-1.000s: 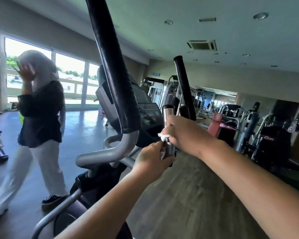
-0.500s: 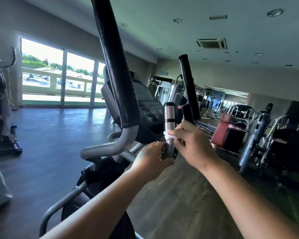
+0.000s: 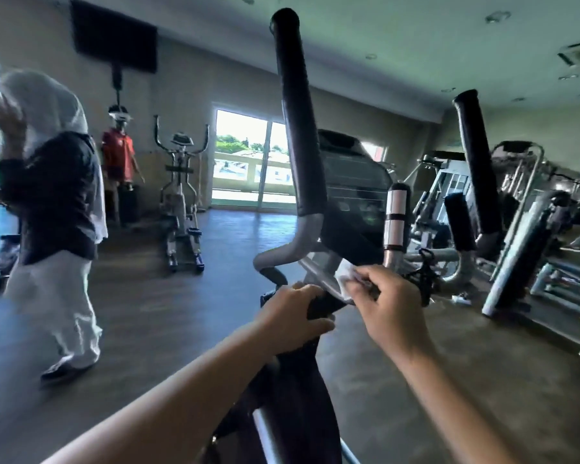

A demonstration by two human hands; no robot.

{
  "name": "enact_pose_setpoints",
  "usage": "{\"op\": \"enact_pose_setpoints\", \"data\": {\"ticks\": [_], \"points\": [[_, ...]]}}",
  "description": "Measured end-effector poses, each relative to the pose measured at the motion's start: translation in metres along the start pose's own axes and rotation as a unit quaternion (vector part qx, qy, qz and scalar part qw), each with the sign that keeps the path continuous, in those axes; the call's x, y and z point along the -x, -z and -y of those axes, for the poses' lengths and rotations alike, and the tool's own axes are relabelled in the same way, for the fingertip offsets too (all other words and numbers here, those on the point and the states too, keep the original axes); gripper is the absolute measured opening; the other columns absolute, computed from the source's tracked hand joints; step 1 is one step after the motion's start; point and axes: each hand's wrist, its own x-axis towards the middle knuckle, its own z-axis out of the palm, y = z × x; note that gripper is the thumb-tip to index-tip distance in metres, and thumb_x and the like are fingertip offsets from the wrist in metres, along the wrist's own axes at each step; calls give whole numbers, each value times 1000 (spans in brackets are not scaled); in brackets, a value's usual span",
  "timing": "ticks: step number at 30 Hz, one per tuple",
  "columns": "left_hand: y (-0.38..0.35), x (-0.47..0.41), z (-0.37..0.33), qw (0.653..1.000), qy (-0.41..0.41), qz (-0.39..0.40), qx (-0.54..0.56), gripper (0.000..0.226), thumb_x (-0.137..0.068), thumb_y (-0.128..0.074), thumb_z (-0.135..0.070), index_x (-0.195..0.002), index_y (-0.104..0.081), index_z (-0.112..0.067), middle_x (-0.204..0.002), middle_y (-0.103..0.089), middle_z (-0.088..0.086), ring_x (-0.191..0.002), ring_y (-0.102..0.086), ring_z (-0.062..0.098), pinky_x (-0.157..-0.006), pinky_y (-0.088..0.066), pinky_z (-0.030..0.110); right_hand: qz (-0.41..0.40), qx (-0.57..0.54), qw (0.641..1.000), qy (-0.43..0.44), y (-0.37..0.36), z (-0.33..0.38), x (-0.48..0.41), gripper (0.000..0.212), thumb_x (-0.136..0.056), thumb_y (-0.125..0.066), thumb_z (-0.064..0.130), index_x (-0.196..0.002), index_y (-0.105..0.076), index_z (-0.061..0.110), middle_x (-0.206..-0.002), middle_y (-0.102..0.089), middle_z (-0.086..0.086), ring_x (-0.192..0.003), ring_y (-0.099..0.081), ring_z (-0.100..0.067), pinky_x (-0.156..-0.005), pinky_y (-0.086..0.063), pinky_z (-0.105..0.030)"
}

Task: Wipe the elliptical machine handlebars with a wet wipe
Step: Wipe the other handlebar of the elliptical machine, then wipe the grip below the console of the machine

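Right hand, fingers curled, presses a white wet wipe against the elliptical's grey handlebar tube, while left hand clenches the black part beside it.

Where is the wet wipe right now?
The wet wipe is pinched in the right hand, low in the middle of the head view, pressed on the grey bar beside the left hand.

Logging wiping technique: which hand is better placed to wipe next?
Right hand: it pinches the wet wipe against the grey bar. The left hand only steadies the dark grip.
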Motion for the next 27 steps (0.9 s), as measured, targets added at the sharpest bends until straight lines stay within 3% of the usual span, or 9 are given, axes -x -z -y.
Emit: {"op": "enact_pose_setpoints", "data": {"ticks": [4, 9, 10, 12, 14, 22, 27], "points": [[13, 39, 30, 996, 86, 18, -29, 75, -81, -73, -57, -146, -53, -24, -136, -58, 3, -125, -57, 24, -106, -46, 40, 51, -78, 996, -1, -30, 25, 17, 10, -93, -71, 33, -95, -75, 24, -83, -70, 14, -80, -65, 2, -71, -46, -7], [51, 85, 68, 985, 150, 21, -87, 68, -86, -73, -53, -143, -56, -20, -138, -60, 4, -127, -57, 22, -108, -42, 30, 114, -159, 980, -42, -82, 64, 24, 17, -93, -66, 44, -87, -69, 29, -79, -69, 14, -80, -63, 8, -69, -42, -3], [60, 93, 75, 982, 163, 16, -97, 68, -86, -74, -52, -142, -57, -20, -138, -59, 4, -127, -56, 21, -108, -41, 29, 122, -177, 975, -53, -95, 71, 23, 24, -91, -63, 51, -85, -70, 29, -78, -70, 14, -77, -64, 5, -68, -45, -6], [80, 108, 92, 975, 194, 11, -111, 68, -85, -74, -54, -142, -57, -21, -138, -59, 5, -128, -55, 21, -109, -41, 30, 124, -219, 965, -79, -124, 84, 18, 38, -85, -56, 61, -83, -72, 26, -74, -70, 11, -71, -67, -5, -68, -57, -28], [97, 121, 113, 966, 230, 11, -118, 69, -83, -73, -56, -141, -57, -23, -138, -59, 5, -129, -55, 20, -109, -42, 32, 128, -260, 952, -103, -153, 98, 9, 39, -83, -58, 61, -87, -74, 26, -73, -71, 8, -66, -69, -9, -65, -61, -43], [168, 146, 210, 938, 311, 21, -155, 69, -82, -71, -58, -141, -55, -25, -140, -58, 5, -130, -54, 21, -109, -43, 32, 148, -273, 947, -85, -264, 166, -38, 27, -78, -59, 61, -80, -70, 36, -76, -74, 8, -73, -71, -18, -68, -61, -46], [219, 128, 281, 935, 317, 5, -157, 70, -82, -71, -58, -142, -54, -26, -140, -58, 3, -129, -54, 21, -108, -45, 33, 140, -278, 947, -82, -348, 194, -70, 25, -79, -59, 48, -86, -74, 28, -73, -72, 10, -69, -69, -16, -64, -61, -46]]}}
